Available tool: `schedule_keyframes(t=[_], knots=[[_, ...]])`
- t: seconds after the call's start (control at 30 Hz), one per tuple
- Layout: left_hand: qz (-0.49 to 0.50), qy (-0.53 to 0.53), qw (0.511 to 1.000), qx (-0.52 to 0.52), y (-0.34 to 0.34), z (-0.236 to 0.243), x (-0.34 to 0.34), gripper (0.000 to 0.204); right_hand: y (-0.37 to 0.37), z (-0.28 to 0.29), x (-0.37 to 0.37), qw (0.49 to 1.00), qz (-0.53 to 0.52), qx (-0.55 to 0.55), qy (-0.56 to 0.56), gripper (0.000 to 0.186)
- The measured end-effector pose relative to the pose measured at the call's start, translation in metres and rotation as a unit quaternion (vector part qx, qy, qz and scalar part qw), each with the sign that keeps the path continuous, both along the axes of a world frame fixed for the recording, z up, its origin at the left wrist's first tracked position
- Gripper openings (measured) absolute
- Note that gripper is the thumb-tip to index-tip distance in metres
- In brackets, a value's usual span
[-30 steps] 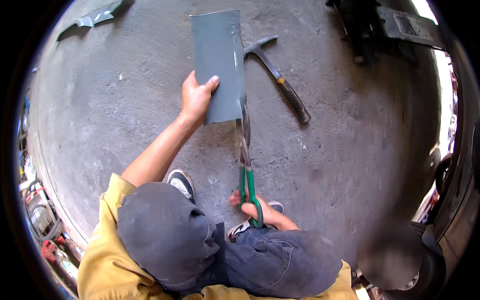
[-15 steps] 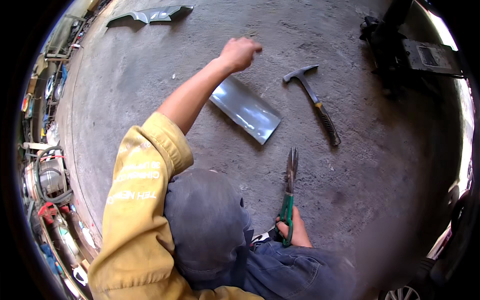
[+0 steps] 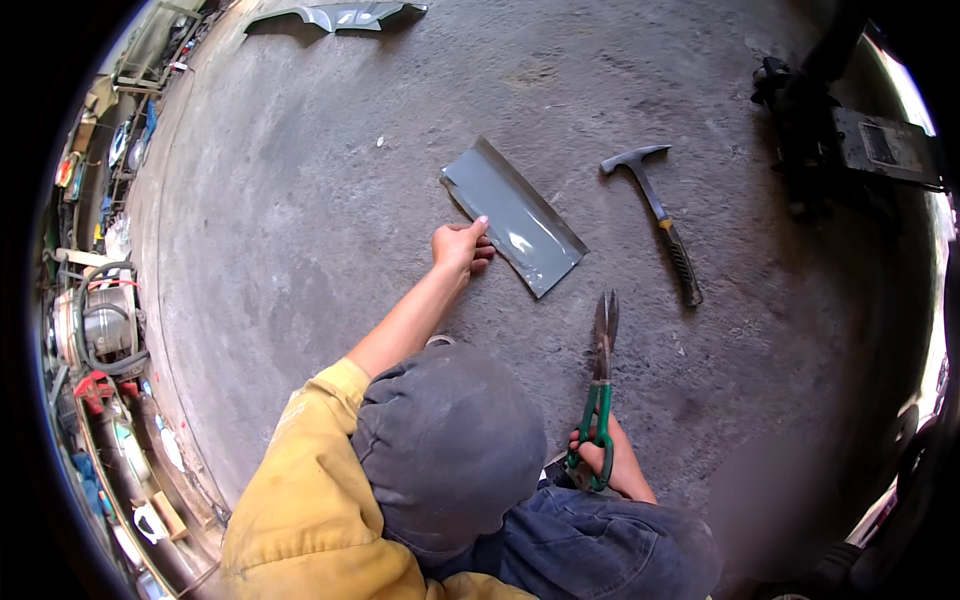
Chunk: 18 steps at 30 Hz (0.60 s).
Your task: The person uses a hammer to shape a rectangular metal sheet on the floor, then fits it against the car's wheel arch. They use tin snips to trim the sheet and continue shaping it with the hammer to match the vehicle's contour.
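A bent rectangular piece of grey sheet metal [image 3: 520, 222] rests on the rough floor ahead of me. My left hand [image 3: 464, 247] grips its near left edge, thumb on top and fingers curled at the edge. Lower right, my right hand [image 3: 618, 462] is closed around the green handles of a pair of tin snips [image 3: 604, 385]. Their dark blades point away from me, nearly together, short of the metal piece. To the right of the metal lies a hammer [image 3: 660, 218] with a pointed head and a black and yellow grip; neither hand touches it.
A second, longer bent metal piece [image 3: 340, 17] lies at the far left. Dark equipment with a grey plate [image 3: 882, 145] stands at the right. Along the left edge run cluttered shelves with a coiled hose [image 3: 92, 345]. A grey cap [image 3: 450, 450] covers the lower middle.
My left hand has come back from beyond the sheet metal and taken hold of its near left edge. My right hand keeps the tin snips. The view has shifted slightly.
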<state>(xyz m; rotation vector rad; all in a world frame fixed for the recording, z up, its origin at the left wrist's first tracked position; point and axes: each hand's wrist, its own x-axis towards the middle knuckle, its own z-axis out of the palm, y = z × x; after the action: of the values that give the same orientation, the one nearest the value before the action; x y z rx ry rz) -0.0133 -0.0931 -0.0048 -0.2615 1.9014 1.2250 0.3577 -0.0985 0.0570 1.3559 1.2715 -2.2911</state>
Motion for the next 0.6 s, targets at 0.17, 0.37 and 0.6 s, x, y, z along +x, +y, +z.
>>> schedule_keyframes(t=[0.17,0.37,0.6], knots=[[0.054,0.118,0.992,0.009,0.026,-0.024,-0.005,0.024,0.000,-0.001,-0.002,0.986,0.092,0.134,-0.034,0.062],[0.081,-0.067,0.983,0.149,0.047,-0.033,0.005,0.022,-0.007,-0.012,0.009,0.997,0.036,0.059,0.041,0.076],[-0.007,-0.049,0.976,0.213,0.060,-0.019,0.019,0.008,0.009,0.004,-0.005,0.992,0.083,0.078,0.060,0.079]])
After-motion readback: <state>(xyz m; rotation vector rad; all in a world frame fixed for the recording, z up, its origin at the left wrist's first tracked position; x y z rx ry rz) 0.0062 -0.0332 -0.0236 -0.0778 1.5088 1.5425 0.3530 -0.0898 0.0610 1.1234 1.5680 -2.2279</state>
